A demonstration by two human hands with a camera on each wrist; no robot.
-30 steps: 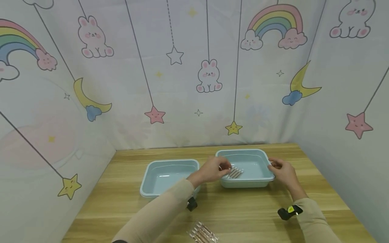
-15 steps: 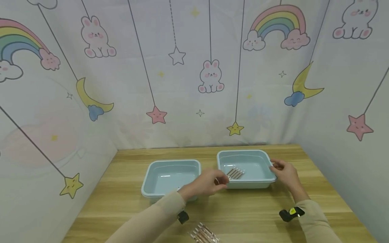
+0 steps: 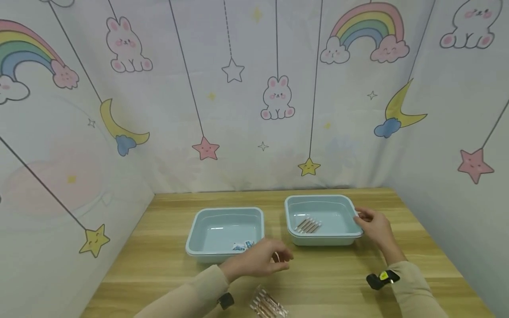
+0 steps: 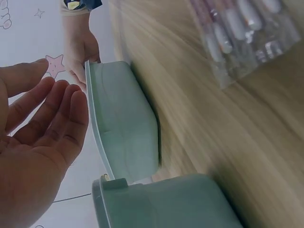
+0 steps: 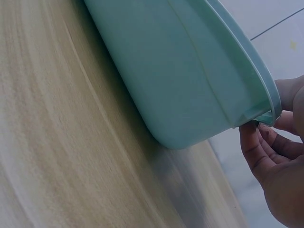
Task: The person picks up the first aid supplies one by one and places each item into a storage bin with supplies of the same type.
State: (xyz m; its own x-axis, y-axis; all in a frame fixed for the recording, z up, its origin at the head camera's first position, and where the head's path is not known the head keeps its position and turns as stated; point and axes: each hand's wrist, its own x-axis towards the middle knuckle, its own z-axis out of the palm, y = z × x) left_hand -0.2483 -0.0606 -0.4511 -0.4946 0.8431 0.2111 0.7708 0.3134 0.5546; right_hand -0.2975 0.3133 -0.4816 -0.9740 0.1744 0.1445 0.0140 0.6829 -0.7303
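My right hand (image 3: pixel 375 227) pinches the right rim of a light blue plastic basin (image 3: pixel 324 240), thumb above and fingers under the lip in the right wrist view. Inside that basin several cotton swabs (image 3: pixel 308 225) lie side by side near the left wall. My left hand (image 3: pixel 258 257) hovers in front of the two basins, its fingers loosely bent with nothing between them. Just in front of it on the table rests a clear packet of cotton swabs (image 3: pixel 268 303), whose white tips show close up in the left wrist view.
Left of the first basin stands a second light blue basin (image 3: pixel 199 253), with small blue-and-white packets (image 3: pixel 239 247) in its front right corner, partly behind my left hand. A wood-grain table (image 3: pixel 159 265) carries everything. Behind it hangs a printed cloth backdrop (image 3: pixel 238 172).
My left hand has drawn back from the right basin toward the swab packet, leaving the swabs lying inside. The blue-and-white packets have come into sight. My right hand stays on the rim.
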